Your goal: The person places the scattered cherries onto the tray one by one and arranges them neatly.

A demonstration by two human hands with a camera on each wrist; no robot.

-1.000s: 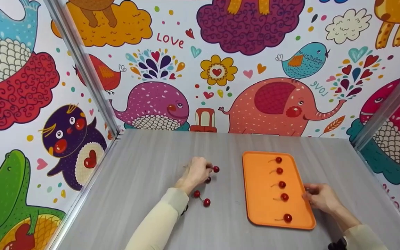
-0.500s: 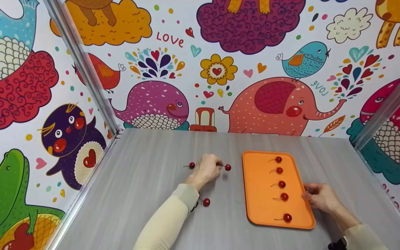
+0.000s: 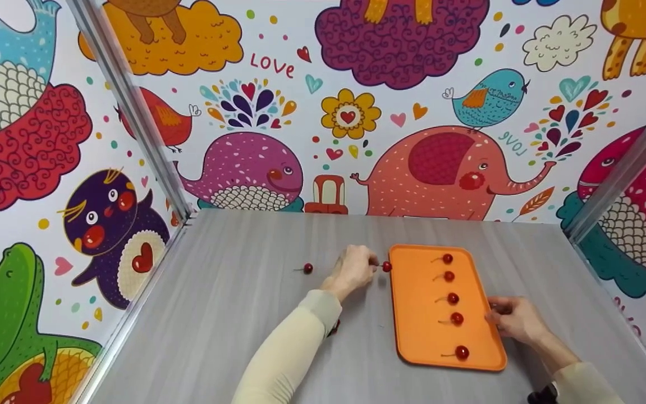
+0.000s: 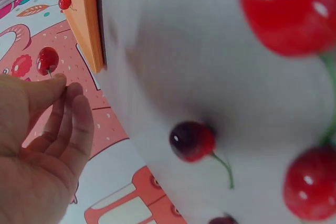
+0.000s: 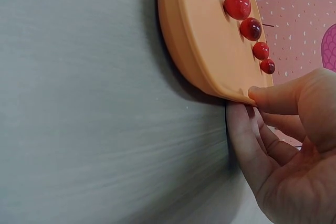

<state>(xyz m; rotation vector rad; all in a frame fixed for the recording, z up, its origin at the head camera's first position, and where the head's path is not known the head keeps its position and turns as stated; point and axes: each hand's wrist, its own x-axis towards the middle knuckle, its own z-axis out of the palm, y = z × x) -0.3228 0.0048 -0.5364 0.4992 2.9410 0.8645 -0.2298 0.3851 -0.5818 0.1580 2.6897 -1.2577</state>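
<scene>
My left hand (image 3: 352,269) pinches a cherry's stem between thumb and fingertips. The red cherry (image 3: 386,266) hangs at the left rim of the orange tray (image 3: 418,320), overlapping it in the head view; the left wrist view shows the same cherry (image 4: 47,60) beyond the thumb tip. On the tray's right half several cherries (image 3: 453,298) lie in a column, stems pointing left. My right hand (image 3: 519,320) grips the tray's right edge. In the right wrist view its thumb (image 5: 278,98) lies over the rim, with fingers under and beside it.
A loose cherry (image 3: 307,269) lies on the grey table (image 3: 233,280) left of my left hand. More cherries (image 4: 312,184) lie under the left forearm, mostly hidden by the sleeve in the head view. Cartoon-printed walls (image 3: 351,168) enclose the table at the back and sides.
My left hand has carried the pinched cherry rightward across the table to the tray's left rim. The right hand and the cherries on the tray stay where they were.
</scene>
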